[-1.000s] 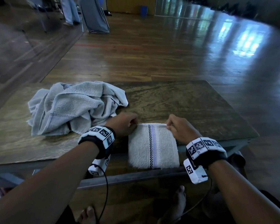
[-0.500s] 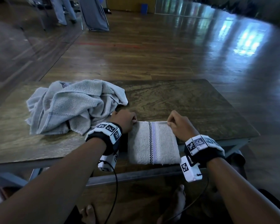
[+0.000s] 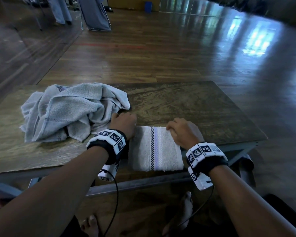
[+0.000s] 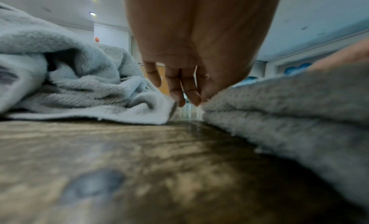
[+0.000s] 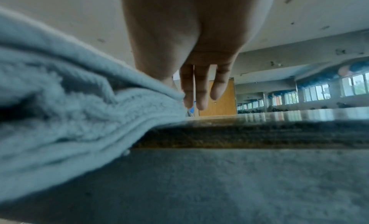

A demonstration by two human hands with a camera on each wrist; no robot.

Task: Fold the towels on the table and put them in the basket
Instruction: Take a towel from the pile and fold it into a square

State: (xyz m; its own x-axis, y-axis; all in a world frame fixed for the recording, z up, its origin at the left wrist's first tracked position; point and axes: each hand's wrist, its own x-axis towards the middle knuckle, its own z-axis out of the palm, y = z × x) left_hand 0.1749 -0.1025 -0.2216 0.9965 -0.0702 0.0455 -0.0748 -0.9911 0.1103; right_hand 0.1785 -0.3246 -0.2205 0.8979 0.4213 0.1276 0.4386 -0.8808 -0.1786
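Note:
A folded white towel [image 3: 156, 149] with a dark checked stripe lies at the near edge of the wooden table [image 3: 203, 108], its near end overhanging the edge. My left hand [image 3: 125, 123] pinches its far left corner, and my right hand [image 3: 179, 129] pinches its far right corner. In the left wrist view my left hand [image 4: 191, 97] has its thumb on the folded towel [image 4: 289, 109] and its fingers hanging past the edge. In the right wrist view my right hand [image 5: 197, 97] hangs the same way beside the folded towel [image 5: 69, 116]. A crumpled grey towel [image 3: 72, 110] sits left of my left hand.
The table's metal frame rail [image 3: 143, 183] runs below the near edge, with bare feet [image 3: 186, 207] under it. Right of the folded towel is bare tabletop. Shiny wooden floor lies beyond. A person's legs [image 3: 60, 11] and a grey stand [image 3: 94, 14] are far back left.
Both hands stay at the folded towel's far corners and have crept slightly away from me. The crumpled towel has not moved.

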